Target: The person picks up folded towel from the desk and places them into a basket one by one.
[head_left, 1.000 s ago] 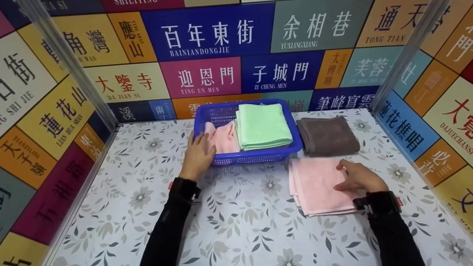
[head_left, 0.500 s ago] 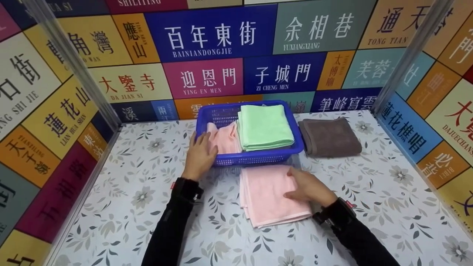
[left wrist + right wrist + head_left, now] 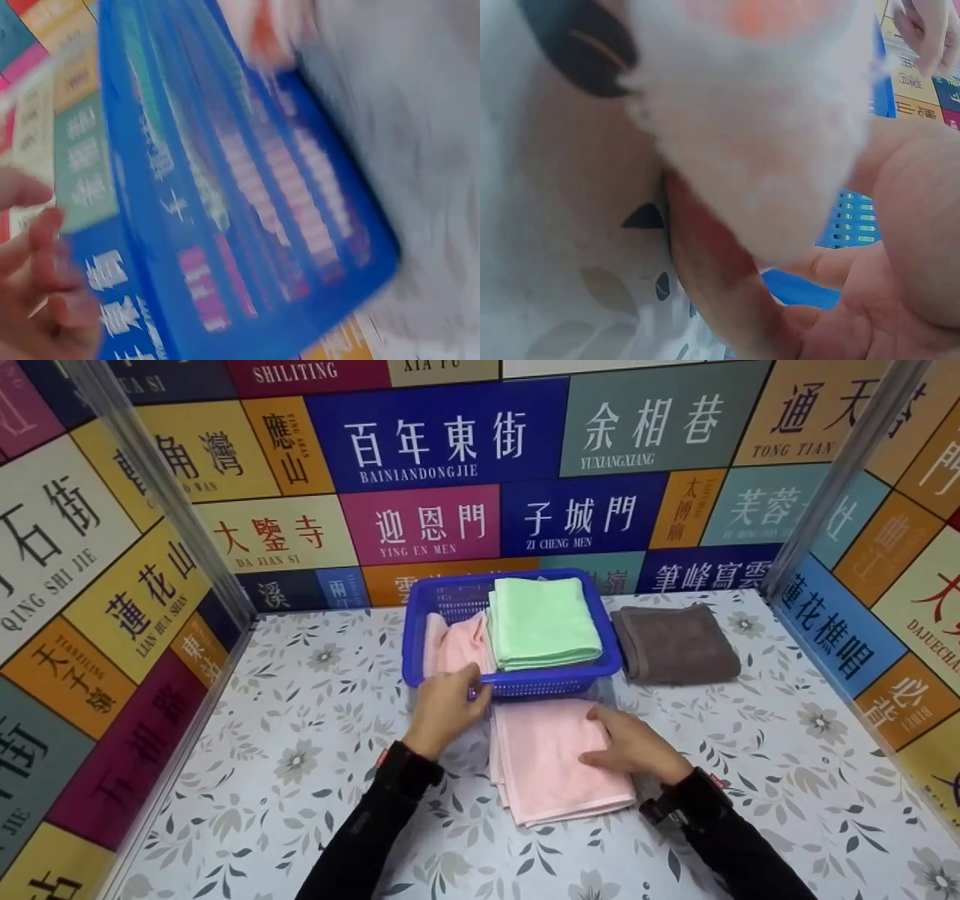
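Pink folded cloth (image 3: 559, 757) is pressed flat on the table (image 3: 300, 780) by the right hand (image 3: 634, 746), just before the blue basket (image 3: 517, 684), whose front rim is gripped by the left hand (image 3: 448, 706). Only blurred basket mesh is given by the left wrist view.

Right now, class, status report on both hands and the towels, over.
Left hand on basket front rim. Right hand flat on folded pink towel, before the basket. Green towel fills basket's right side. Grey towel lies apart.
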`<state>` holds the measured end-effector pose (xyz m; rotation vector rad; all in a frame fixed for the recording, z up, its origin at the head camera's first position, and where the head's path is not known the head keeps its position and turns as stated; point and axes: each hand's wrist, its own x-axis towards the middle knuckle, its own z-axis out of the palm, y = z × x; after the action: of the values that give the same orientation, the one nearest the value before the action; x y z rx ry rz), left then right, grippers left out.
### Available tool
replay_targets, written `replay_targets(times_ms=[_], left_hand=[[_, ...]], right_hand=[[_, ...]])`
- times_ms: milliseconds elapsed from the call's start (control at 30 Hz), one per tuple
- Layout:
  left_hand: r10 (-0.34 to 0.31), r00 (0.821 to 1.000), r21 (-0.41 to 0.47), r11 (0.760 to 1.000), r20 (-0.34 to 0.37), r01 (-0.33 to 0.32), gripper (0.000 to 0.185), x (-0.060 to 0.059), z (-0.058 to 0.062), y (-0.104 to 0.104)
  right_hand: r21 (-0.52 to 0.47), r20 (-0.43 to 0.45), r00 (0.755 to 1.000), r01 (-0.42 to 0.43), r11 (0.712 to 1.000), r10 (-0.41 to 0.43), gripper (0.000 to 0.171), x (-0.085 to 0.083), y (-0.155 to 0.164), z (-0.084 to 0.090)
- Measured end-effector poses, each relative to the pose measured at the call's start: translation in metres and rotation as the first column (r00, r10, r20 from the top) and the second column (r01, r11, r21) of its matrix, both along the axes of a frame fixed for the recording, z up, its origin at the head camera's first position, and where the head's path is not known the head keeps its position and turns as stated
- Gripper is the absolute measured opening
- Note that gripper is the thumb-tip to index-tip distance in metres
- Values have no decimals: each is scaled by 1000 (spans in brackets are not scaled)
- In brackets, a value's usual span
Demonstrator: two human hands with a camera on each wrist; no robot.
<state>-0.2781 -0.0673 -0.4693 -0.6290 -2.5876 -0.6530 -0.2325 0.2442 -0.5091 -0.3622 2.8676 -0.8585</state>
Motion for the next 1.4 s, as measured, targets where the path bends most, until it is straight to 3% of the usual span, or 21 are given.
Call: replay_targets(times_ms=[33, 100, 167, 233, 333, 433, 500, 567, 633, 700, 800, 1000, 1133, 1233, 1400], left_hand=[[-8, 996, -46, 999, 84, 12, 28, 7, -3, 4], [15, 968, -146, 989, 252, 23, 43, 21, -10, 14], [53, 937, -233, 972, 345, 31, 63, 34, -18, 24], [61, 924, -298, 953, 377, 59, 78, 45, -26, 35], [14, 938, -331, 937, 348, 109, 78, 55, -38, 51], [-95, 928, -197, 965, 359, 175, 60, 58, -47, 60], [-173, 898, -54, 976, 404, 212, 53, 58, -50, 62], [-240, 855, 93, 971, 461, 222, 55, 55, -52, 63], [-272, 821, 170, 962, 503, 214, 57, 52, -54, 62], [-283, 806, 210, 957, 519, 201, 57, 49, -54, 61], [-294, 802, 240, 951, 519, 193, 56, 44, -55, 60], [-286, 786, 237, 954, 547, 182, 60, 44, -43, 58], [-302, 799, 207, 952, 519, 225, 64, 48, -25, 54], [-358, 804, 234, 932, 475, 277, 63, 49, -9, 49], [-470, 777, 368, 870, 419, 327, 61, 45, 15, 33]], right_hand=[[-7, -1, 1000, 1, 1000, -1, 65, 0, 1, 0], [-21, 7, 1000, 6, 1000, -6, 66, 0, 1, 0], [-30, 28, 999, 21, 999, -20, 68, 1, 1, 0], [-33, 44, 999, 25, 999, -24, 70, 1, 0, -1], [-30, 54, 998, 18, 999, -17, 70, 1, -2, -3], [-44, 54, 998, -12, 999, 14, 67, -1, -4, -6], [-55, 41, 998, -49, 997, 51, 64, -1, -6, -8], [-71, 31, 996, -79, 994, 81, 61, -2, -6, -9], [-84, 15, 994, -104, 991, 106, 59, -2, -6, -10], [-97, 6, 993, -117, 988, 118, 58, -1, -5, -10], [-110, -10, 992, -129, 986, 128, 57, 1, -4, -10], [-104, -57, 988, -147, 984, 142, 53, 5, -8, -2], [-94, -98, 985, -153, 984, 144, 52, 12, -9, 14], [-115, -154, 978, -160, 980, 142, 51, 18, -9, 29], [-189, -274, 954, -175, 966, 119, 50, 25, -12, 52]])
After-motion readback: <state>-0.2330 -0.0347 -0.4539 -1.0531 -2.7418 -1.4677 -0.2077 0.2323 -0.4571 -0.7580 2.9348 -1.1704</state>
